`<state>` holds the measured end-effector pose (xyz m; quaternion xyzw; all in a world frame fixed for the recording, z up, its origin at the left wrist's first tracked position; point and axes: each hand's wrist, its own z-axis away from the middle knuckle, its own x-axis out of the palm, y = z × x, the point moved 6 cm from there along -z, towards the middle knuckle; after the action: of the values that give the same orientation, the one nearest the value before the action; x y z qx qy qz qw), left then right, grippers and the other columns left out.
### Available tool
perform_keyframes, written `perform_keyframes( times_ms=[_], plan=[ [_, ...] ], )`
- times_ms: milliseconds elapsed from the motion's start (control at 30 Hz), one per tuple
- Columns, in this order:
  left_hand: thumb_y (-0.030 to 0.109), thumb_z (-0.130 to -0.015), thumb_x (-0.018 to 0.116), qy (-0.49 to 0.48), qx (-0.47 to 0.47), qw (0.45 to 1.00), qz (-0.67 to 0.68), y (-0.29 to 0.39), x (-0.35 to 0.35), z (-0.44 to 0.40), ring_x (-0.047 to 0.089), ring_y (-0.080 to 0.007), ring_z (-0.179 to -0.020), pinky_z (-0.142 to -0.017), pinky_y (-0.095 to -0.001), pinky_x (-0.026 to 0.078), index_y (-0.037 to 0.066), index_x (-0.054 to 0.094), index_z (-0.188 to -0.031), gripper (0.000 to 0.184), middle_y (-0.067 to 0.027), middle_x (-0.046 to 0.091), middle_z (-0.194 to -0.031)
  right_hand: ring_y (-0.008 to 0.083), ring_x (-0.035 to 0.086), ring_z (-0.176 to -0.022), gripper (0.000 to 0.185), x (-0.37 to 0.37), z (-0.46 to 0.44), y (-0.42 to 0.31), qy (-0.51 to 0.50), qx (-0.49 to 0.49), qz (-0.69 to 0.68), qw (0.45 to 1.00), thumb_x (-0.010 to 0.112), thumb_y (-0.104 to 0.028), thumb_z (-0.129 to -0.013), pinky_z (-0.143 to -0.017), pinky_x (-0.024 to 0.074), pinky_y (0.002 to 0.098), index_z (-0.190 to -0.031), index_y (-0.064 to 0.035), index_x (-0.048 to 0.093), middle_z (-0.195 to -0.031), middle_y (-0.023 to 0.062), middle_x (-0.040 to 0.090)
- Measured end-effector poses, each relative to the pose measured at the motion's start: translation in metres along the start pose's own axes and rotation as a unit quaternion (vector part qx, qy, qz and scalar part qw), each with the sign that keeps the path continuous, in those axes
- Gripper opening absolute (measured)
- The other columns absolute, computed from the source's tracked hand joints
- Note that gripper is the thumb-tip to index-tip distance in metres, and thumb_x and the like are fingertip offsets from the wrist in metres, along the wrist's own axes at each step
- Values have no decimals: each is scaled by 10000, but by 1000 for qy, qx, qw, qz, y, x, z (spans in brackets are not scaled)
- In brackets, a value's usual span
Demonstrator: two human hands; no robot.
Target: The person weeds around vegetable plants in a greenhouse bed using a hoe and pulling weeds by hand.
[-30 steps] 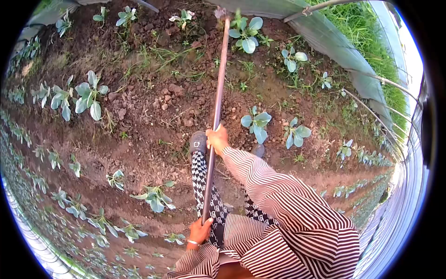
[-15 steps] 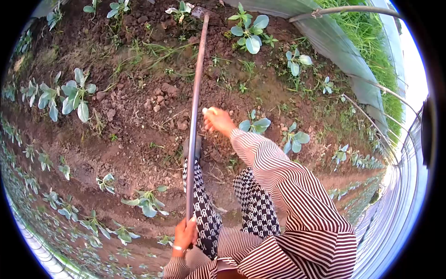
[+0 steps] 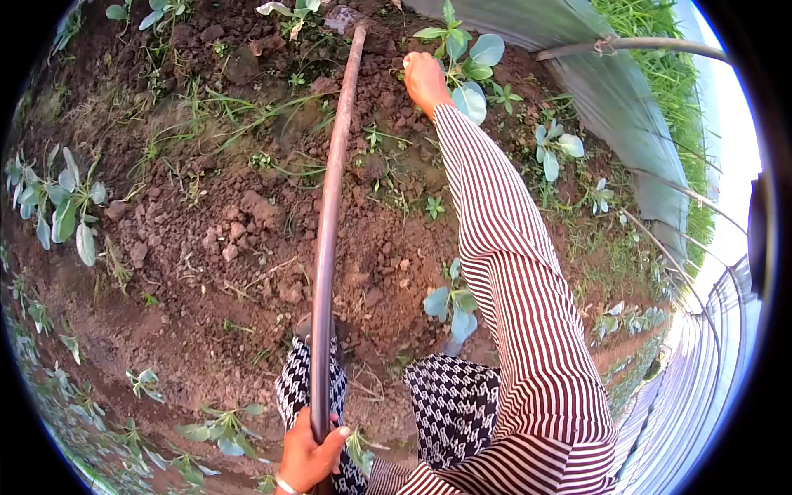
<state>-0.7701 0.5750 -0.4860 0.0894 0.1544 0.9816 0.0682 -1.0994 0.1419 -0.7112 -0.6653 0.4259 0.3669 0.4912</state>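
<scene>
My left hand (image 3: pixel 309 454) is closed round the lower part of a long wooden handle (image 3: pixel 330 206), which runs up to a hoe blade (image 3: pixel 344 20) resting on the soil at the top. My right hand (image 3: pixel 425 82) reaches far forward, its fingers curled at the left side of a leafy plant (image 3: pixel 470 70). Whatever those fingers hold, if anything, is hidden. Nearer to me, a smaller plant (image 3: pixel 451 305) stands just left of my right sleeve.
Rows of broad-leaved plants (image 3: pixel 62 198) grow at the left, with more at lower left. Clods and weeds cover the brown soil (image 3: pixel 231 223). At the upper right are plastic sheeting (image 3: pixel 627 107), a curved pole (image 3: pixel 652 43) and tall grass (image 3: pixel 693 157).
My right hand, first on the handle, has let go and moved forward to the leafy plant. The blade has shifted left onto the soil. My view has come lower and closer to the ground.
</scene>
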Motion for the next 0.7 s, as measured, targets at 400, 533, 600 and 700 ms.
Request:
perform_keyframes(
  times_ms=[400,533,600,700],
  plan=[
    [339,-782,660,135,24,925,-355,-51,-1,-42,567,-380,-581,-525,-444,439,52,477,-1042,429,-180,581,-642,353,459,-1186,427,67,-65,142,-177,105,237,949,330,-166,-920,-986,390,426,-1330,-53,373,-1397,204,323],
    [280,-792,654,144,-28,941,-304,-45,6,-44,529,-299,-509,-490,-401,422,51,487,-966,332,-145,549,-597,339,581,-1036,322,73,-38,130,-355,140,325,865,403,-155,-880,-850,481,430,-1109,-48,602,-1170,197,565],
    [185,-802,640,151,-73,946,-278,-36,12,-45,477,-199,-491,-467,-349,398,44,494,-924,236,-85,513,-571,336,622,-925,275,65,-27,113,-244,107,298,917,424,-164,-863,-780,501,435,-971,-46,647,-1014,173,628],
    [138,-808,629,145,-101,958,-226,-38,18,-44,454,-151,-498,-455,-318,382,40,497,-928,203,-48,499,-574,353,643,-797,242,57,-20,109,-142,77,252,954,459,-174,-826,-701,516,432,-852,-54,667,-868,164,659]
  ],
)
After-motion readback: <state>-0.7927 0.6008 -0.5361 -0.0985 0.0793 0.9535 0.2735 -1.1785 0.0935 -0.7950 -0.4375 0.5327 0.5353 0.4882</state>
